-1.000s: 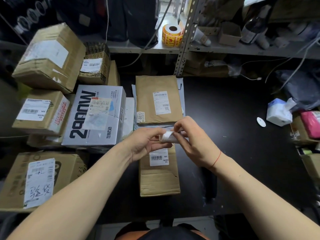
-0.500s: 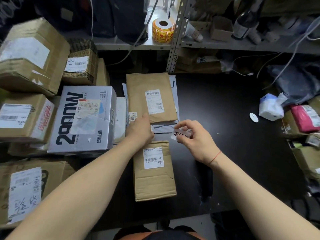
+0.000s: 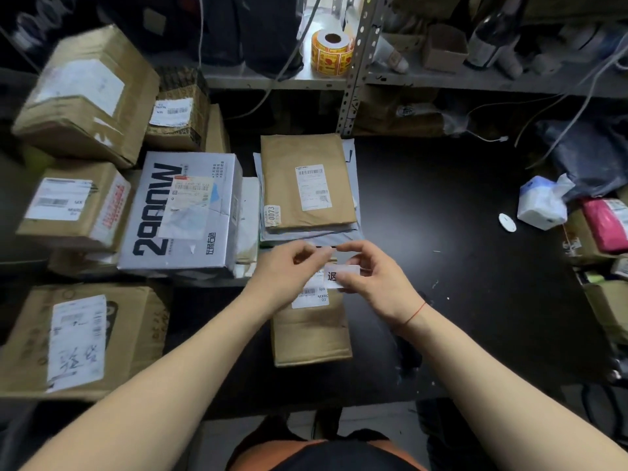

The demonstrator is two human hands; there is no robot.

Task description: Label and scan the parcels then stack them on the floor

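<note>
A small brown cardboard parcel (image 3: 311, 338) with a white barcode label lies on the black table (image 3: 441, 232) in front of me. Both hands hover just above its far end. My right hand (image 3: 377, 277) pinches a small white sticker (image 3: 341, 276) printed with a black character. My left hand (image 3: 289, 270) meets it from the left, fingertips curled at the sticker's upper edge. Behind them lies a flat brown envelope parcel (image 3: 306, 178) on a stack of grey mailers.
Cardboard boxes (image 3: 85, 96) and a grey printed box (image 3: 183, 212) are piled at the left. A roll of yellow-red stickers (image 3: 331, 54) stands on the metal shelf behind. A tissue pack (image 3: 542, 205), a pink parcel (image 3: 605, 222) and more boxes sit at the right edge.
My left hand has left the envelope parcel and come back to the sticker held by my right hand. The sticker now hangs lower, over the small parcel's label.
</note>
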